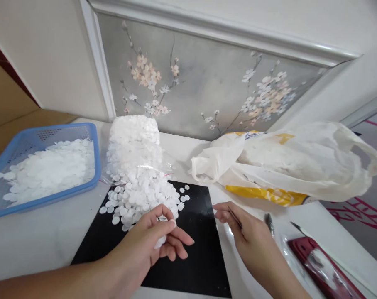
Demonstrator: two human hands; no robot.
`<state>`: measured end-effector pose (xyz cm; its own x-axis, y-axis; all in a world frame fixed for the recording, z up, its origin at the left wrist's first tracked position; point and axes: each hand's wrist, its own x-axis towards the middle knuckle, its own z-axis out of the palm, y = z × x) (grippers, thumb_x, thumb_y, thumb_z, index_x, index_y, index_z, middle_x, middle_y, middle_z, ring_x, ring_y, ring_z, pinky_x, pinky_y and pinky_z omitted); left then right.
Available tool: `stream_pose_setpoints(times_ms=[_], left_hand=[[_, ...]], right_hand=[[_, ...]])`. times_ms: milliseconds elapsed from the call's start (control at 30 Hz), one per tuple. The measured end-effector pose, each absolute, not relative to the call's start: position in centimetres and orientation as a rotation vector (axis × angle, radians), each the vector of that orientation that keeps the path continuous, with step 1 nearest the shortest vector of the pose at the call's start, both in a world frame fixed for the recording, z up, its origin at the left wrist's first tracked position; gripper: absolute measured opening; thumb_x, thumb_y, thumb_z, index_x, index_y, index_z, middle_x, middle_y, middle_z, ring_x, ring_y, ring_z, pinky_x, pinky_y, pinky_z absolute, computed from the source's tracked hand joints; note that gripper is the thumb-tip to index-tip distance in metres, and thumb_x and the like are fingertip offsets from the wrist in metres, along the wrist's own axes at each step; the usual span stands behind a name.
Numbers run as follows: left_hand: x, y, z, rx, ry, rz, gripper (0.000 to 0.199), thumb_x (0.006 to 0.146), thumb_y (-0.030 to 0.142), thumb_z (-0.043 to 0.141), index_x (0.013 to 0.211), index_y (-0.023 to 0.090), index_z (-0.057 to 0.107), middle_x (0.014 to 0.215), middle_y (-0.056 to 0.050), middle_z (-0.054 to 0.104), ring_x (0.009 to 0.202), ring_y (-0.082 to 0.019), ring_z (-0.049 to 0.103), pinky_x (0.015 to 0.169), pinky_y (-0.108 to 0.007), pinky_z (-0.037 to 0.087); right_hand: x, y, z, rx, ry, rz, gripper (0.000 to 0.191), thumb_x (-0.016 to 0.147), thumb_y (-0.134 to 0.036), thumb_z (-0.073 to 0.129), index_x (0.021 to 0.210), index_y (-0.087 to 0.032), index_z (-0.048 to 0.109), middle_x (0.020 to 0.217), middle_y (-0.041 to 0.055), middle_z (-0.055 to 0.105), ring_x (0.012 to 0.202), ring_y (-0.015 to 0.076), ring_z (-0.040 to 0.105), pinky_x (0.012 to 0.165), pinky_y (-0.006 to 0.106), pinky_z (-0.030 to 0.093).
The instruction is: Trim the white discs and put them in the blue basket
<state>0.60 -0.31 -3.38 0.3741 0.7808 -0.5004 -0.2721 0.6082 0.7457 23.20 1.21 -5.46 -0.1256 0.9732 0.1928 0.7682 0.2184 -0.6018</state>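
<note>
Over the black mat (193,274), the left hand (151,232) holds white discs (160,242); beside the mat's right edge, the right hand (244,227) grips a thin dark tool (235,216). A disc heap (141,195) covers the mat's far part; a blue basket (97,155) of discs stands left of the mat.

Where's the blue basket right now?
Head view, far left: the blue basket sits on the white table, left of the clear bag and the disc pile.
</note>
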Motion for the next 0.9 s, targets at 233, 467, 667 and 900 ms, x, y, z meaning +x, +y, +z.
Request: stream_pose_setpoints(times_ms=[233, 467, 667, 900], left_hand=[[0.6, -0.2, -3.6, 0.663, 1.01, 0.713, 0.021, 0.085, 0.036, 0.063, 0.083, 0.019, 0.05, 0.086, -0.005, 0.073, 0.061, -0.007, 0.055, 0.056, -0.019, 0.034], [0.6, -0.3, -3.8, 0.719, 0.927, 0.729, 0.022, 0.079, 0.031, 0.071, 0.076, 0.016, 0.056, 0.071, 0.0, 0.067, 0.05, -0.004, 0.035, 0.049, -0.019, 0.021], [0.6, -0.5, -3.5, 0.758, 0.888, 0.768, 0.018, 0.084, 0.027, 0.066, 0.078, 0.017, 0.053, 0.075, 0.001, 0.068, 0.048, -0.002, 0.035, 0.048, -0.019, 0.019], [0.7, -0.6, -3.8, 0.804, 0.868, 0.784, 0.018, 0.085, 0.028, 0.065, 0.076, 0.017, 0.055, 0.063, 0.006, 0.056, 0.047, -0.002, 0.032, 0.045, -0.019, 0.017]], right_hand=[[22.0, 0.2, -4.8, -1.618, -1.969, 0.58, 0.036, 0.097, -0.043, 0.039, 0.073, -0.022, 0.057, 0.054, -0.0022, 0.055, 0.049, 0.0153, 0.054, 0.047, 0.023, 0.043], [19.0, -2.6, -5.2, -1.354, -1.873, 0.73, 0.041, 0.1, -0.037, 0.034, 0.132, -0.024, 0.055, 0.083, 0.0045, 0.063, 0.073, 0.0173, 0.063, 0.065, 0.025, 0.052], [18.6, -3.0, -5.7, -1.181, -1.798, 0.749, 0.038, 0.097, -0.03, 0.047, 0.134, -0.032, 0.054, 0.076, -0.0002, 0.056, 0.061, 0.0114, 0.056, 0.055, 0.018, 0.049], [18.4, -3.0, -5.6, -1.121, -1.759, 0.761, 0.036, 0.095, -0.024, 0.052, 0.127, -0.036, 0.06, 0.076, -0.0016, 0.058, 0.058, 0.0098, 0.055, 0.053, 0.017, 0.049]])
